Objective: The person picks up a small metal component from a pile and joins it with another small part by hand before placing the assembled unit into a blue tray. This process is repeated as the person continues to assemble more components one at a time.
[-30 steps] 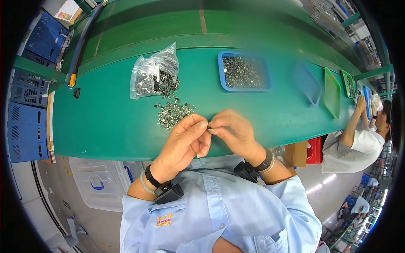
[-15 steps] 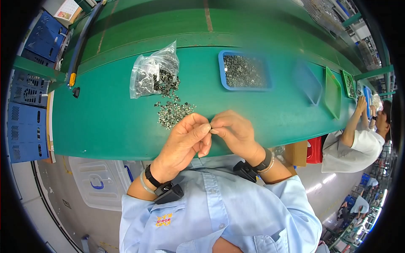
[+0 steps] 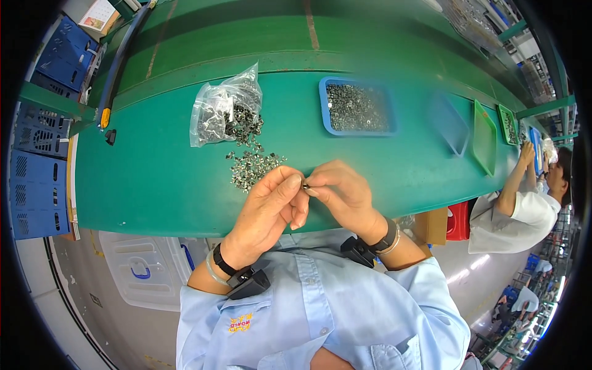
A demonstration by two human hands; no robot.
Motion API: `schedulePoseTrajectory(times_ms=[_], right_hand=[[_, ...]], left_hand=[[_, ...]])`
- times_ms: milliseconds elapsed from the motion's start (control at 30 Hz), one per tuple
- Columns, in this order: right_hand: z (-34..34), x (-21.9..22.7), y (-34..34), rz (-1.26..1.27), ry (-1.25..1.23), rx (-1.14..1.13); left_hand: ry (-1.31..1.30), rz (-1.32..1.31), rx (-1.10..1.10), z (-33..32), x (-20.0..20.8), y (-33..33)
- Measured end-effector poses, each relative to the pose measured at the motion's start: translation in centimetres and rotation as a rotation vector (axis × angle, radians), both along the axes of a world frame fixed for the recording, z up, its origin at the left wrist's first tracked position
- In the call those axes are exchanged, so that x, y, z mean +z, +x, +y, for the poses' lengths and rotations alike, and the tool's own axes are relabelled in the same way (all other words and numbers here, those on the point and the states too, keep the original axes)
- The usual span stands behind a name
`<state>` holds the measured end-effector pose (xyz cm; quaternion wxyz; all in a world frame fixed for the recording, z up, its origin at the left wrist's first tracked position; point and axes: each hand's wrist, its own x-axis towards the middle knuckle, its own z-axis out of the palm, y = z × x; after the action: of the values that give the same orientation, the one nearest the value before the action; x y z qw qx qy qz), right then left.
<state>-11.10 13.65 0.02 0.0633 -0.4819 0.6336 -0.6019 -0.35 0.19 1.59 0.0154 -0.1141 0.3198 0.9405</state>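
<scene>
My left hand [image 3: 266, 209] and my right hand [image 3: 341, 192] meet fingertip to fingertip over the near edge of the green table [image 3: 154, 172]. Between them they pinch a small dark metal part [image 3: 305, 185]. A loose pile of similar small metal parts [image 3: 250, 168] lies just beyond my left hand. Behind the pile, an open clear plastic bag [image 3: 219, 111] spills more of these parts. A blue tray [image 3: 357, 108] filled with the same parts sits beyond my right hand.
An empty clear blue tray [image 3: 450, 123] and a green tray [image 3: 484, 137] lie to the right. Another person [image 3: 524, 197] works at the far right of the table. Blue crates [image 3: 37, 160] stand at the left, a white bin [image 3: 142, 271] under the table.
Both hands stay in the same place, with only slight finger movement around the small part.
</scene>
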Motion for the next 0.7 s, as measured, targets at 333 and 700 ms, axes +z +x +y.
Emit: schedulePoseTrajectory(times_ms=[333,700], right_hand=[[-0.24,0.19,-0.4,0.194,-0.009,-0.108],[-0.07,0.61,-0.31,0.115,0.05,-0.05]], left_hand=[[-0.008,-0.039,0.034,0.4,0.51,0.2],[-0.35,-0.092,0.088,-0.25,0.15,0.01]])
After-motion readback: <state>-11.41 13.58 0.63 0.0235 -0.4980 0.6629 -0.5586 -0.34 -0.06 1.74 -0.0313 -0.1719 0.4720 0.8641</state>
